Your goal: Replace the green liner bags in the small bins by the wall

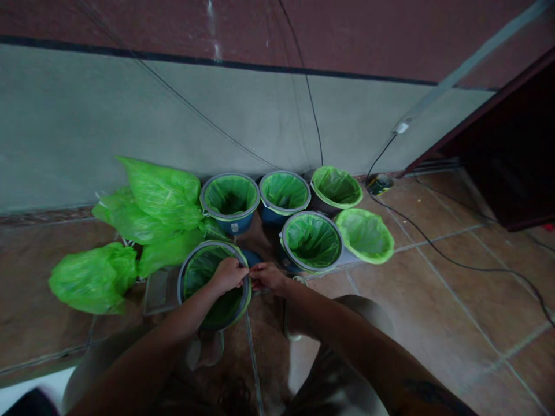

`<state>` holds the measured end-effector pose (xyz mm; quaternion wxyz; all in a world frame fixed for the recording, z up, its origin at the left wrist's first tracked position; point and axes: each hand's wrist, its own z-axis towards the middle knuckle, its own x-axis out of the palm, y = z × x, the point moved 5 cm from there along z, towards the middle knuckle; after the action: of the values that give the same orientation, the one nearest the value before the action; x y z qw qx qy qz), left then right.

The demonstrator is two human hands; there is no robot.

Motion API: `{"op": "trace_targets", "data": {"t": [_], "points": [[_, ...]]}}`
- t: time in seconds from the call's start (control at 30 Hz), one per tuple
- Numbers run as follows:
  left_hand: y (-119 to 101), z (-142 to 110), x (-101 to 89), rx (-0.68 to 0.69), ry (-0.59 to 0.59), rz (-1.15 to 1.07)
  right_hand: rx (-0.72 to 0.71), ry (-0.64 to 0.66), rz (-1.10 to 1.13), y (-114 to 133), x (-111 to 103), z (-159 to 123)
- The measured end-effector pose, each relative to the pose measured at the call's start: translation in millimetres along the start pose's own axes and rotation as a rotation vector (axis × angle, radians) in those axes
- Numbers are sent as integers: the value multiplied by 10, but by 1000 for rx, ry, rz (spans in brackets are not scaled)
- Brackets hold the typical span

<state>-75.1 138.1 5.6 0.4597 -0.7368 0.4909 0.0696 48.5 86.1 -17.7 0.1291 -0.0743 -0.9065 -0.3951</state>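
Observation:
A bucket point(181, 283) with a grey rim and a green bag lining stands between my feet. My left hand point(229, 273) reaches over its inside and has its fingers closed at the right side of the rim. From outside, my right hand point(267, 275) meets it there, fingers pinched on the edge of the green bag liner point(245, 297) folded over the rim. Both hands' fingertips nearly touch. Just what lies between the fingers is small and partly hidden.
Behind stand several lined bins, among them a blue bucket point(234, 225) and a lined bucket point(312, 240). Filled green bags point(93, 280) lie to the left beside a clear container point(161, 290). A black cable point(455, 264) crosses the tiled floor on the right, near a can point(380, 185).

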Motion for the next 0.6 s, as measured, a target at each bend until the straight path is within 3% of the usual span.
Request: {"op": "trace_targets", "data": {"t": [0.3, 0.47, 0.6], "points": [[-14, -25, -9, 6, -5, -11, 27, 16, -34, 44, 27, 7], [-66, -41, -72, 6, -39, -76, 34, -54, -49, 47, -45, 19], [-135, -58, -83, 6, -48, 51, 71, -34, -39, -19, -26, 43]]}}
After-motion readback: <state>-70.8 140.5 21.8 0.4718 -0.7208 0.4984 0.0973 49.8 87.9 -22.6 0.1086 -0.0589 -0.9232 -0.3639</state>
